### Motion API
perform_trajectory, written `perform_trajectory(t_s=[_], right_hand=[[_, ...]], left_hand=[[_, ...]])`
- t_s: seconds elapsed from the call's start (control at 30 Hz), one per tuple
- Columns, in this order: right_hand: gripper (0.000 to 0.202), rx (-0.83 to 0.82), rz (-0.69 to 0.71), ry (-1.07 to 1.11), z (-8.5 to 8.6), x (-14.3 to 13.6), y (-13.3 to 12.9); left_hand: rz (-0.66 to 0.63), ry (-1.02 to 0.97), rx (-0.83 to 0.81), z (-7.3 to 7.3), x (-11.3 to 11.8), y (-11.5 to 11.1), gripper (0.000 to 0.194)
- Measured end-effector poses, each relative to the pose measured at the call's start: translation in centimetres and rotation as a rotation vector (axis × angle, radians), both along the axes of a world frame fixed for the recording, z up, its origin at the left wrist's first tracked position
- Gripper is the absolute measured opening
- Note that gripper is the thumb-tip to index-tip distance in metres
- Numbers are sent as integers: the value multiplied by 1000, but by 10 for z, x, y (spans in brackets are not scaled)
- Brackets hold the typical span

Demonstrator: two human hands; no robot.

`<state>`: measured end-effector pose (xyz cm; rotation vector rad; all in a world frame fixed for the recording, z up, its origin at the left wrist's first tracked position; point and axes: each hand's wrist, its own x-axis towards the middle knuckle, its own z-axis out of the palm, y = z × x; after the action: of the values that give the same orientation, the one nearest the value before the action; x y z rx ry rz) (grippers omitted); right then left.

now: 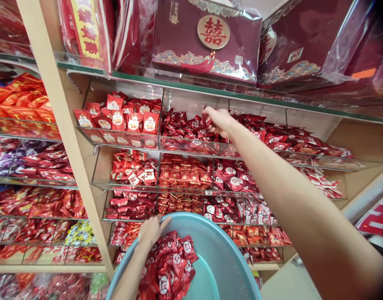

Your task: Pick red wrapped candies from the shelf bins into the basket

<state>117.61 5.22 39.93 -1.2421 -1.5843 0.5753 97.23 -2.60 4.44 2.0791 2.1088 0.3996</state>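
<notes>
My left hand (151, 231) is closed over the far left rim of a teal plastic basket (224, 237), with the thumb lying along the inside. Red candy packets (175, 264) with white round labels are heaped in the basket's left part; its right side shows bare plastic. Up on the top candy shelf, my right hand (220, 121) reaches into a middle compartment. A dark red candy packet (206, 120) is pinched between its thumb and fingers, above a pile of similar packets (183, 127). Part of the pile is hidden behind my hand.
A glass shelf (191, 85) runs just above my right hand, carrying maroon gift boxes (206, 39) in clear wrap. Clear fronts edge the candy compartments. Red biscuit packets (118, 120) fill the one at left. A wooden upright (63, 137) separates another candy rack on the left.
</notes>
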Motion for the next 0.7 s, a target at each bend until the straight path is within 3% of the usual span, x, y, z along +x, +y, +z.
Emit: perform_trajectory(t_s=[0.1,0.17,0.23,0.33,0.37,0.47,0.53,0.6,0.7], right_hand=[[29,41,175,20,-10,5,-35],[30,6,295,-2,-35,6,-64],[27,-143,456,-51,-78,6,-91],[28,-475,695,-216,-167,5,-114],[29,-538,704,-276,-199,4,-117],[26,-504,493,-508,-282,3,-116],[24,-452,318,-672,-318,1,-113],[29,-454,188,-808,-339,-2,-111],[40,-459,88,-920,-350,-10,-111]], left_hand=[[14,11,5,2,2,-1,68],[19,8,1,3,2,-2,68],[17,4,-4,3,3,-1,69],[5,4,-14,3,3,-1,70],[2,7,-13,3,3,-1,70],[0,18,7,1,4,-1,70],[-3,19,24,0,5,-1,70],[-13,18,34,0,6,0,71],[-19,27,46,0,6,1,71]])
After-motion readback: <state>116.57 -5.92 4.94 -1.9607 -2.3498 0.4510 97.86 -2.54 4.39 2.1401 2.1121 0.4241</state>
